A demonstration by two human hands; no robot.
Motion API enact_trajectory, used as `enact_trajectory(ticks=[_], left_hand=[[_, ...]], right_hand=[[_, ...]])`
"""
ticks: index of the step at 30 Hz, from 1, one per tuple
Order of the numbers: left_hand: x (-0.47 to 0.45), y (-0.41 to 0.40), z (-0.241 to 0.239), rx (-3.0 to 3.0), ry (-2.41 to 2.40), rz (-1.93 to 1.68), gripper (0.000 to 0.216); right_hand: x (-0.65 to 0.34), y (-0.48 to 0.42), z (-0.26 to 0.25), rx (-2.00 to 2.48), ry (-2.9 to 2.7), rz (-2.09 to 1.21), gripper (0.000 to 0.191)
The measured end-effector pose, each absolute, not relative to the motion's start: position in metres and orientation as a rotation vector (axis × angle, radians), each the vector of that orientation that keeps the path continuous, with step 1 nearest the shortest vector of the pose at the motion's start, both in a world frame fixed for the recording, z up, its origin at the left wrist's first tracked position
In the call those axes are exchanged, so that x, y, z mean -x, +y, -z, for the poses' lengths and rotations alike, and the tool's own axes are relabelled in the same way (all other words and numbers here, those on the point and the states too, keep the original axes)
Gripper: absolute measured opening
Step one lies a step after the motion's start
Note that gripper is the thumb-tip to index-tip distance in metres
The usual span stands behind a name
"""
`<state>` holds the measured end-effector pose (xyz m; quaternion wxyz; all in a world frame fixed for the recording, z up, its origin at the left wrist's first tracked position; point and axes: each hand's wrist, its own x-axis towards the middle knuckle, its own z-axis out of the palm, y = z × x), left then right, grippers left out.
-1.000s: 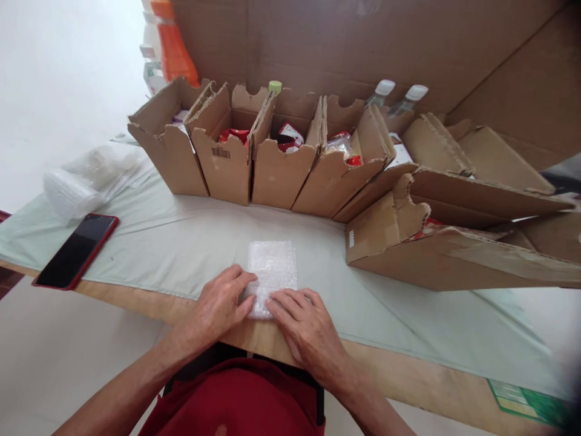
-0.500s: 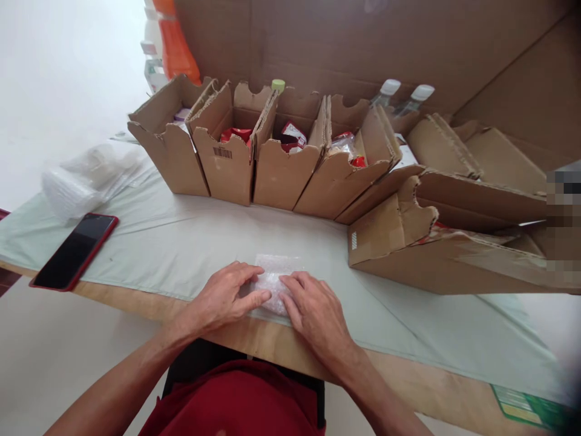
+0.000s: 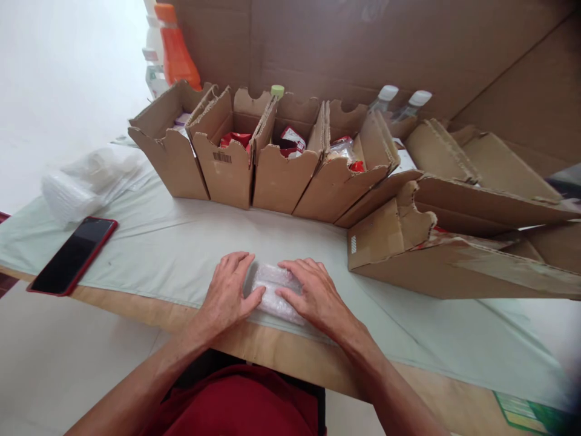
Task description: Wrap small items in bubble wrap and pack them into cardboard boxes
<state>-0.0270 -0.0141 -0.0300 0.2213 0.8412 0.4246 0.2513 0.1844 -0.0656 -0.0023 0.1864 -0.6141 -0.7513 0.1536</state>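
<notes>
A small bundle of bubble wrap (image 3: 275,292) lies rolled on the pale green cloth (image 3: 172,242) near the table's front edge. My left hand (image 3: 229,290) presses on its left end with the fingers curled over it and the thumb against its front. My right hand (image 3: 313,293) covers its right end, fingers wrapped over the top. What is inside the roll is hidden.
A row of open cardboard boxes (image 3: 276,163) with red packets stands behind. A long flat carton (image 3: 454,254) lies at the right. A red-cased phone (image 3: 72,254) and a clear plastic bag (image 3: 77,184) sit at the left. Bottles (image 3: 175,48) stand at the back.
The flat sheet of bubble wrap has been rolled away from me into a compact bundle. Both hands moved forward with it and now grip its ends.
</notes>
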Motion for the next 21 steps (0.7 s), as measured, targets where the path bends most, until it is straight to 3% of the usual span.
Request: enact_trajectory(ticks=[2, 4, 7, 11, 13, 16, 19, 21], left_hand=[[0.027, -0.017, 0.030, -2.279, 1.094, -0.733, 0.031], [0.027, -0.021, 0.025, -2.179, 1.002, -0.713, 0.017], [0.023, -0.028, 0.011, -1.942, 0.985, -0.600, 0.016], [0.015, -0.033, -0.001, -1.723, 1.039, -0.595, 0.009], [0.013, -0.033, -0.003, -1.680, 1.042, -0.617, 0.005], [0.013, -0.034, -0.007, -1.572, 0.974, -0.681, 0.026], [0.014, -0.044, -0.009, -1.460, 0.833, -0.769, 0.059], [0.011, -0.053, -0.009, -1.419, 0.749, -0.711, 0.068]], right_hand=[[-0.182, -0.078, 0.004, 1.637, -2.089, -0.405, 0.015], [-0.179, -0.093, 0.004, 1.568, -2.068, -0.296, 0.017], [-0.172, -0.117, 0.000, 1.530, -2.070, -0.128, 0.017], [-0.159, -0.138, 0.000, 1.610, -2.137, -0.054, 0.041], [-0.155, -0.140, 0.003, 1.628, -2.093, -0.002, 0.042], [-0.153, -0.137, 0.005, 1.629, -1.792, -0.102, 0.035], [-0.151, -0.132, 0.000, 1.574, -1.328, -0.524, 0.027], [-0.147, -0.132, -0.004, 1.465, -1.149, -0.742, 0.026]])
